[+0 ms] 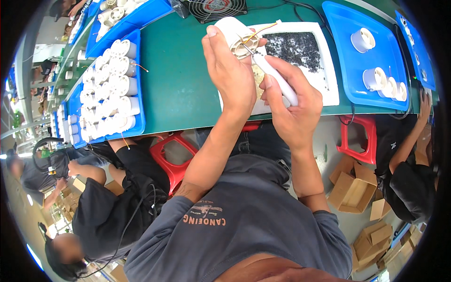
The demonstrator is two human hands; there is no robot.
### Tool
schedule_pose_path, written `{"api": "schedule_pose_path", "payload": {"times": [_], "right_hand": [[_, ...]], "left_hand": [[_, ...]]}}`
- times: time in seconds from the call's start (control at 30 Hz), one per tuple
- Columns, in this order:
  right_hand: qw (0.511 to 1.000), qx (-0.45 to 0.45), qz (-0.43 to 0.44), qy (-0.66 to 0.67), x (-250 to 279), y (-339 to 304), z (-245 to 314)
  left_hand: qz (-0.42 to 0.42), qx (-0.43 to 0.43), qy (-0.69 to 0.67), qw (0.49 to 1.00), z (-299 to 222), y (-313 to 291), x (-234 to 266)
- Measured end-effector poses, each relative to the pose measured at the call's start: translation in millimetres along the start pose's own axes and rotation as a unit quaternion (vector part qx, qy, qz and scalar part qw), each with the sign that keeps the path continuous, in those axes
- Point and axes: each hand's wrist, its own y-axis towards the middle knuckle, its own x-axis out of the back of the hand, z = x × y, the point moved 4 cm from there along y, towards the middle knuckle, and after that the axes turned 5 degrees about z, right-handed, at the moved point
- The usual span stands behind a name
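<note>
My left hand is wrapped round a white plastic cylinder housing, its ribbed open end turned toward my right hand. A thin red-and-yellow wire lead with a small white plug trails from that end. In my right hand lies a slim white-handled screwdriver, gripped between thumb and fingers. Its thin metal shaft reaches into the ribbed end of the housing; the exact spot at the tip is too small to make out. Beneath both hands, a white foam tray holds many small black pieces.
Left on the green table, a blue tray carries rows of white housings. Another blue tray at right holds several more. A black fan stands at the far edge. Co-workers sit on both sides; red stools and cartons are below.
</note>
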Motion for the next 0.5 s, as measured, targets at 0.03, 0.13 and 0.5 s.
{"api": "schedule_pose_path", "payload": {"times": [0.03,0.13,0.5], "right_hand": [[1.000,0.004,0.000,0.003,-1,-1,0],[1.000,-0.007,0.007,0.024,-4,-2,-1],[0.999,0.006,-0.028,0.019,-23,0,9]], "left_hand": [[0.007,-0.008,-0.003,1.000,0,-1,0],[-0.002,-0.014,0.031,0.999,3,-4,5],[0.047,-0.098,0.042,0.993,-14,-4,9]]}}
